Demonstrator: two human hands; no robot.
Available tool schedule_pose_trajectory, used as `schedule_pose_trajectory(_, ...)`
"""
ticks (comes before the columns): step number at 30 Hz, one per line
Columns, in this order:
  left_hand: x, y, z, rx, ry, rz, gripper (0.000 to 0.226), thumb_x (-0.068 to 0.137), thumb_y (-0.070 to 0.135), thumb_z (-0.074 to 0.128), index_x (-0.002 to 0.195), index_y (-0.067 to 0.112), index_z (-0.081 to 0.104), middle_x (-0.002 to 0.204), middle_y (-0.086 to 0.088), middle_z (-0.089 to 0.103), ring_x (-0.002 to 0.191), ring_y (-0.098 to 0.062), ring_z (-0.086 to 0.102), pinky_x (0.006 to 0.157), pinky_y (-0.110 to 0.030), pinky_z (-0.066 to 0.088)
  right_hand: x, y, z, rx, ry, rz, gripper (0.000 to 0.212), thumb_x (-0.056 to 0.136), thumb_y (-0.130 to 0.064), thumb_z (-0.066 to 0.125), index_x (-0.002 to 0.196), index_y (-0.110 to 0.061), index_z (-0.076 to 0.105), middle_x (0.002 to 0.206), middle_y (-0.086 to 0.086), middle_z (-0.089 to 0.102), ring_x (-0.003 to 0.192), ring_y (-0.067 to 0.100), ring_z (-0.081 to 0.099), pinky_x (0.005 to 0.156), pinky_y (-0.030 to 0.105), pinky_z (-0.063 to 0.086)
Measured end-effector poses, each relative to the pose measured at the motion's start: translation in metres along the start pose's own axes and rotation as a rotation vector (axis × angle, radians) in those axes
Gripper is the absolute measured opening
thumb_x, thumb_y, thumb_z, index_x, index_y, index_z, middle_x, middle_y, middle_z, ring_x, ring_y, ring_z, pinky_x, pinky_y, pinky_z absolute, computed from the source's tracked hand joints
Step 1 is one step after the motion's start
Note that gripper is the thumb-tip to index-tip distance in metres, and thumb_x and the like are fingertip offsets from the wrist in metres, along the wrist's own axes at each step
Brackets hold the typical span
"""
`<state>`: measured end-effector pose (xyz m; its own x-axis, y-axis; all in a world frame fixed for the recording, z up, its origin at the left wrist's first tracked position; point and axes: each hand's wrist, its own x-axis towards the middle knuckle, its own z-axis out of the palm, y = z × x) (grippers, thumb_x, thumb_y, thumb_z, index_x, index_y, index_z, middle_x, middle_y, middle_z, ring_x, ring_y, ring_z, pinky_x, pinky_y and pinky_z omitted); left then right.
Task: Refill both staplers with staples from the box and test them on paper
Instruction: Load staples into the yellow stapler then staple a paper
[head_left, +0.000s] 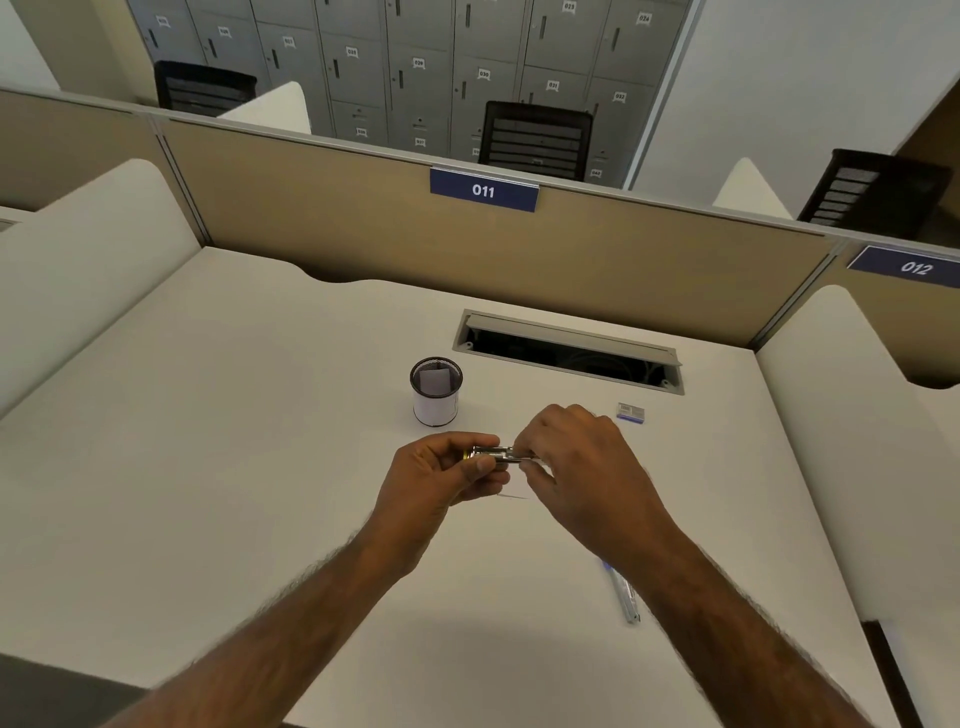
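The left grip (441, 478), a bare hand, was curled around a small shiny metal stapler (491, 453), with the thumb lying along its near side. The right grip (576, 467) pinched the stapler's right end between thumb and fingertips. Both held it just above the surface (260, 415), near the middle of the view. The stapler's long axis ran left to right, roughly level. A yellowish tip showed at its left end inside the left palm, and a thin metal part stuck out to the right. Fingers covered much of it, so front and back could not be told apart, nor whether it was open.

Under the hands lay a pale sheet of paper (511, 492), almost the colour of the surface and mostly hidden. A small staple box (631, 413) sat beyond the right hand, apart from it. A slim blue and silver item (626, 597) lay nearer the viewer, partly hidden by the right forearm and too blurred to identify. A black mesh cup (436, 392) with white paper inside stood just beyond the left hand.

Further back was an open cable hatch (569, 353), then a tan partition (337, 208) with a blue sign (483, 191) reading 011. Grey numbered lockers (415, 52) and a black chair (535, 135) stood behind it.
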<state>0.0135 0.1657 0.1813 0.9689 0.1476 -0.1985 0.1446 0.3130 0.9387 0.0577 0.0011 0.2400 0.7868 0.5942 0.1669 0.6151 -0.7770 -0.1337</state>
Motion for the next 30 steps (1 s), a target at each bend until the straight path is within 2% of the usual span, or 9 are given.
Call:
schedule_pose_trajectory(4,0.002,0.002,0.003,0.057,0.042,0.05,0.018,0.09,0.003,0.067,0.106,0.007,0.074,0.093,-0.015,0.078,0.086,-0.032,0.076,0.082,-0.038,0.062,-0.002,-0.002,0.009,0.035,0.152,0.157,0.022,0.086,-0.039,0.068,0.088,-0.017,0.071,0.092,0.001,0.067,0.083,0.017,0.057,0.071,0.034,0.048)
schedule_pose_trajectory(7,0.002,0.003,0.005,0.073,0.069,0.066,0.018,0.09,0.004,0.068,0.106,0.007,0.074,0.092,-0.012,0.079,0.085,-0.029,0.077,0.082,-0.038,0.063,-0.001,-0.01,0.011,0.013,0.216,0.265,0.031,0.085,-0.046,0.067,0.083,-0.015,0.071,0.086,0.003,0.067,0.08,0.018,0.057,0.067,0.034,0.049)
schedule_pose_trajectory(10,0.003,0.003,0.007,0.09,0.082,0.077,0.018,0.089,0.003,0.068,0.106,0.007,0.074,0.094,-0.011,0.079,0.087,-0.028,0.077,0.083,-0.038,0.062,0.002,-0.02,0.009,-0.1,0.169,0.351,0.044,0.085,-0.055,0.056,0.084,-0.014,0.072,0.085,0.005,0.066,0.08,0.021,0.057,0.066,0.036,0.05)
schedule_pose_trajectory(15,0.003,0.001,0.01,0.129,0.097,0.084,0.017,0.09,0.002,0.068,0.104,0.009,0.075,0.093,-0.009,0.079,0.086,-0.025,0.077,0.082,-0.038,0.062,0.01,-0.026,0.004,-0.097,0.009,0.48,0.049,0.095,-0.058,0.039,0.112,-0.02,0.064,0.113,0.0,0.06,0.105,0.019,0.048,0.086,0.033,0.045)
schedule_pose_trajectory(20,0.004,-0.004,0.013,0.16,0.11,0.074,0.018,0.09,0.004,0.068,0.101,0.016,0.075,0.092,0.0,0.08,0.085,-0.02,0.077,0.079,-0.032,0.063,0.02,-0.028,0.002,-0.018,-0.044,0.604,0.042,0.092,-0.053,0.05,0.111,-0.018,0.064,0.115,0.001,0.059,0.109,0.021,0.048,0.089,0.037,0.049)
schedule_pose_trajectory(22,0.004,-0.004,0.014,0.144,0.12,0.069,0.018,0.091,0.004,0.067,0.1,0.017,0.075,0.091,0.002,0.08,0.085,-0.02,0.077,0.077,-0.029,0.062,0.022,-0.026,0.005,0.022,-0.026,0.627,0.041,0.09,-0.053,0.053,0.109,-0.018,0.065,0.117,0.001,0.059,0.112,0.021,0.048,0.09,0.04,0.05)
schedule_pose_trajectory(26,0.006,-0.001,0.011,0.029,0.121,0.042,0.019,0.092,0.002,0.065,0.108,0.007,0.073,0.095,-0.011,0.079,0.089,-0.028,0.077,0.082,-0.035,0.062,0.016,-0.024,0.012,0.054,0.062,0.551,0.037,0.092,-0.05,0.052,0.11,-0.021,0.068,0.13,-0.001,0.058,0.122,0.02,0.047,0.094,0.04,0.048)
schedule_pose_trajectory(30,0.006,0.0,0.009,-0.057,0.095,0.022,0.02,0.092,0.0,0.064,0.11,0.004,0.071,0.095,-0.018,0.078,0.09,-0.034,0.076,0.084,-0.038,0.062,0.012,-0.017,0.011,0.05,0.178,0.486,0.026,0.092,-0.037,0.059,0.103,-0.018,0.073,0.126,0.001,0.064,0.117,0.022,0.052,0.092,0.039,0.047)
